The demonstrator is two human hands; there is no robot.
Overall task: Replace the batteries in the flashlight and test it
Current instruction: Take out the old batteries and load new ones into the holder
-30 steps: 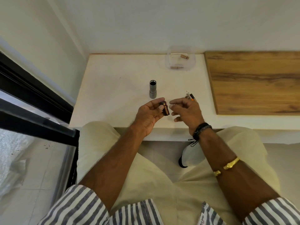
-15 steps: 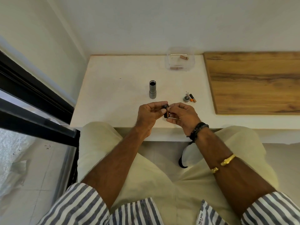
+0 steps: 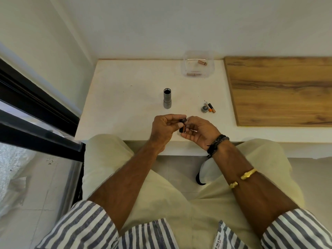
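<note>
dark battery holder [image 3: 183,129] sits between both hands, just above the near edge of the white worktop [image 3: 125,97]. left hand [image 3: 165,128] pinches its upper part with thumb and curled fingers; right hand [image 3: 199,132] is curled round it from the other side, fingertips on the top end. hands are together, both clamped on the holder. can't tell if cells are seated in it, fingers cover most of it.

vs one second ago: right hand was spread and off the holder, only the left held it; now the right has closed on it. vs half a second ago: about the same grip, the holder a bit more upright.

flashlight body [image 3: 167,99] stands upright on the worktop, open end up, just beyond the left hand, not touched, same spot as before. end cap [image 3: 204,109] lies to the right with two loose batteries [image 3: 212,108] just beside it, unmoved. clear tub [image 3: 185,69] at the back edge holds more batteries [image 3: 202,62]. wooden board [image 3: 278,90] covers the worktop's right part.
</note>
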